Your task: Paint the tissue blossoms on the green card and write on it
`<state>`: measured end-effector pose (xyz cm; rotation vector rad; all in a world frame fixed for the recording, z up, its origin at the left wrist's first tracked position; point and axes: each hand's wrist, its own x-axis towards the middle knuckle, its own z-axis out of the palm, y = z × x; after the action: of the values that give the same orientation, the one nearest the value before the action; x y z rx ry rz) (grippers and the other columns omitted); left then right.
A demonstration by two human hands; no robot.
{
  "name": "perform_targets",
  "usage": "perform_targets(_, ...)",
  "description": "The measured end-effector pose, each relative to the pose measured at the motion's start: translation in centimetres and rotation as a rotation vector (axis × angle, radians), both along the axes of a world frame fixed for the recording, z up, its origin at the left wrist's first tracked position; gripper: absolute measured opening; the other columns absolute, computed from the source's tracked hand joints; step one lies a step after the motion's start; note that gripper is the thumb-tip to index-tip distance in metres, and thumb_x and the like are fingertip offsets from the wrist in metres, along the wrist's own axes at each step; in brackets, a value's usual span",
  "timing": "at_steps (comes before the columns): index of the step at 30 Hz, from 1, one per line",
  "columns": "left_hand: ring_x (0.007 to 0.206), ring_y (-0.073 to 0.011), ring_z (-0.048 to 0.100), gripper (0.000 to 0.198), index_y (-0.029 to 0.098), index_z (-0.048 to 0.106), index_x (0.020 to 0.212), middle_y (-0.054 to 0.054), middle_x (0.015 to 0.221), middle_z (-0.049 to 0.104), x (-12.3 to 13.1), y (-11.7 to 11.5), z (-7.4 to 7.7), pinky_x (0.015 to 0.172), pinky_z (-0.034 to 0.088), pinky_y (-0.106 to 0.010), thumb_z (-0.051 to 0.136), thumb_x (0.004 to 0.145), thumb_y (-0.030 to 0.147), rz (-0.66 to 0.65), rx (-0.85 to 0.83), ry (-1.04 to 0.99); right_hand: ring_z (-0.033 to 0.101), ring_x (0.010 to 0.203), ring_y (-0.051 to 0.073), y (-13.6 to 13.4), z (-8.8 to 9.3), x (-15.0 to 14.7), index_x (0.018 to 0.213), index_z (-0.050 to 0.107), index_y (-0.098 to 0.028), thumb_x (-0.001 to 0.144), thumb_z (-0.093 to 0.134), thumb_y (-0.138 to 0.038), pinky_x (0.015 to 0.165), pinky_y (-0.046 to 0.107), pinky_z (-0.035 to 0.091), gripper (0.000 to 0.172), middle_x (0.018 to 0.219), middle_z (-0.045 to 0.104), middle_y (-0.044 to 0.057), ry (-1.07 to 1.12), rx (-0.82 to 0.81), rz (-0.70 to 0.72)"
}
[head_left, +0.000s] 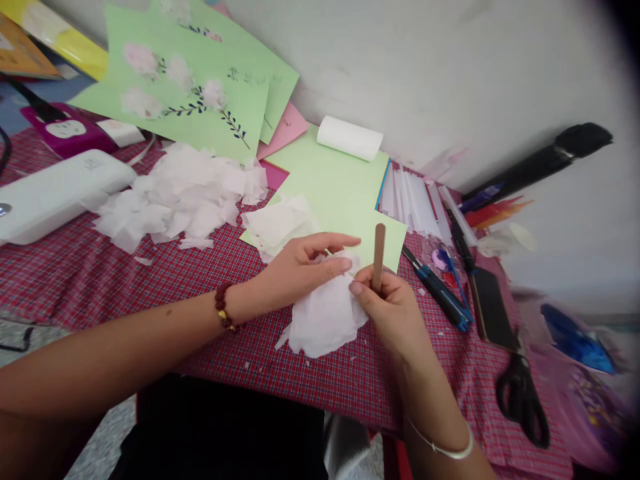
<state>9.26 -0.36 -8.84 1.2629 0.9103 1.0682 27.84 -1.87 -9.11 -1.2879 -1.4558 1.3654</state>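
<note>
My right hand [393,310] is closed around a flat brown stick [379,253] that stands upright above the fist. Its thumb and index fingertips are pinched together at the edge of the thin white paper. To its left, my left hand [305,267] has its index finger stretched out and its thumb apart below. The left thumb lies close to the right fingertips; the other left fingers are partly hidden. Beneath both hands a bunch of white tissue paper sheets [325,323] lies on the checked tablecloth. More white tissue [280,223] sits just beyond my left hand.
A heap of torn white tissue [185,190] lies left, beside a white device [65,193] and purple power socket [70,130]. Green sheets with paper flowers [190,87] lean behind. A paper roll [350,138], blue-black cutter [440,293], phone-like black slab [493,307] and scissors [523,400] lie right.
</note>
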Motion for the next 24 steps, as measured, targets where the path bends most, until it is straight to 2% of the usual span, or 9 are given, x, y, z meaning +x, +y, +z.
perform_targets(4, 0.084, -0.0147, 0.064, 0.060, 0.020, 0.056, 0.128, -0.010, 0.113, 0.065, 0.1, 0.4, -0.7, 0.071, 0.051, -0.025, 0.075, 0.072, 0.027, -0.122, -0.298, -0.282, 0.028, 0.045, 0.006, 0.6, 0.0, 0.9, 0.074, 0.056, -0.020, 0.079, 0.068, -0.033, 0.042, 0.020, 0.022, 0.018, 0.055, 0.037, -0.008, 0.076, 0.065, -0.172)
perform_targets(7, 0.078, -0.0157, 0.066, 0.040, 0.014, 0.065, 0.108, -0.010, 0.099, 0.070, 0.1, 0.7, -1.0, 0.070, 0.052, -0.027, 0.075, 0.070, 0.022, -0.257, -0.466, -0.419, 0.026, 0.044, 0.006, 1.0, 0.2, 1.5, 0.074, 0.056, -0.020, 0.079, 0.068, -0.028, 0.042, 0.020, 0.019, 0.015, 0.053, 0.036, -0.009, 0.140, 0.146, -0.300)
perform_targets(10, 0.070, -0.0127, 0.064, 0.023, 0.013, 0.065, 0.091, -0.006, 0.085, 0.069, 0.0, 0.8, -0.8, 0.066, 0.051, -0.025, 0.073, 0.070, 0.019, -0.188, -0.496, -0.466, 0.024, 0.043, 0.005, 1.2, 0.4, 1.9, 0.075, 0.056, -0.020, 0.079, 0.066, -0.027, 0.041, 0.020, 0.019, 0.014, 0.053, 0.035, -0.009, 0.138, 0.150, -0.321)
perform_targets(12, 0.065, -0.0102, 0.061, 0.019, 0.015, 0.062, 0.086, -0.002, 0.078, 0.067, -0.1, 0.9, -0.4, 0.064, 0.049, -0.023, 0.070, 0.068, 0.016, -0.070, -0.459, -0.502, 0.028, 0.045, 0.006, 1.0, 0.6, 2.2, 0.075, 0.057, -0.020, 0.080, 0.066, -0.029, 0.042, 0.020, 0.022, 0.014, 0.056, 0.037, -0.008, 0.065, 0.098, -0.189)
perform_targets(14, 0.058, -0.0073, 0.057, 0.018, 0.016, 0.056, 0.080, 0.003, 0.071, 0.062, -0.2, 1.0, 0.0, 0.058, 0.046, -0.020, 0.068, 0.066, 0.012, 0.025, -0.431, -0.513, 0.035, 0.050, 0.007, 0.7, 1.1, 2.5, 0.073, 0.060, -0.019, 0.079, 0.067, -0.031, 0.044, 0.020, 0.028, 0.016, 0.060, 0.044, -0.005, -0.034, 0.026, 0.093)
perform_targets(16, 0.051, -0.0060, 0.053, 0.019, 0.018, 0.053, 0.078, 0.005, 0.065, 0.058, -0.3, 1.0, 0.4, 0.050, 0.040, -0.018, 0.065, 0.066, 0.010, 0.051, -0.438, -0.478, 0.039, 0.052, 0.008, 0.4, 1.5, 2.8, 0.073, 0.063, -0.018, 0.078, 0.069, -0.034, 0.046, 0.021, 0.032, 0.018, 0.063, 0.048, -0.003, -0.073, -0.022, 0.349)
perform_targets(17, 0.048, -0.0061, 0.051, 0.017, 0.018, 0.053, 0.079, 0.005, 0.063, 0.057, -0.3, 1.0, 0.5, 0.047, 0.038, -0.017, 0.063, 0.067, 0.010, 0.035, -0.449, -0.447, 0.039, 0.052, 0.008, 0.4, 1.7, 2.9, 0.075, 0.064, -0.019, 0.078, 0.069, -0.036, 0.046, 0.022, 0.032, 0.018, 0.061, 0.048, -0.003, -0.047, -0.024, 0.382)
perform_targets(21, 0.043, -0.0067, 0.046, 0.008, 0.018, 0.055, 0.083, 0.006, 0.057, 0.052, -0.1, 0.6, 0.6, 0.042, 0.034, -0.019, 0.059, 0.075, 0.018, -0.079, -0.403, -0.272, 0.026, 0.042, 0.006, 0.8, 1.3, 3.0, 0.085, 0.064, -0.021, 0.084, 0.063, -0.042, 0.040, 0.021, 0.019, 0.021, 0.052, 0.042, -0.007, 0.172, 0.032, 0.039)
perform_targets(24, 0.046, -0.0053, 0.041, 0.008, 0.017, 0.055, 0.077, 0.006, 0.058, 0.049, 0.2, 0.1, 0.5, 0.044, 0.032, -0.019, 0.061, 0.078, 0.021, -0.025, -0.210, -0.094, 0.022, 0.040, 0.004, 0.9, 0.5, 2.1, 0.088, 0.064, -0.020, 0.085, 0.059, -0.048, 0.038, 0.021, 0.015, 0.028, 0.067, 0.058, -0.002, 0.173, 0.002, -0.028)
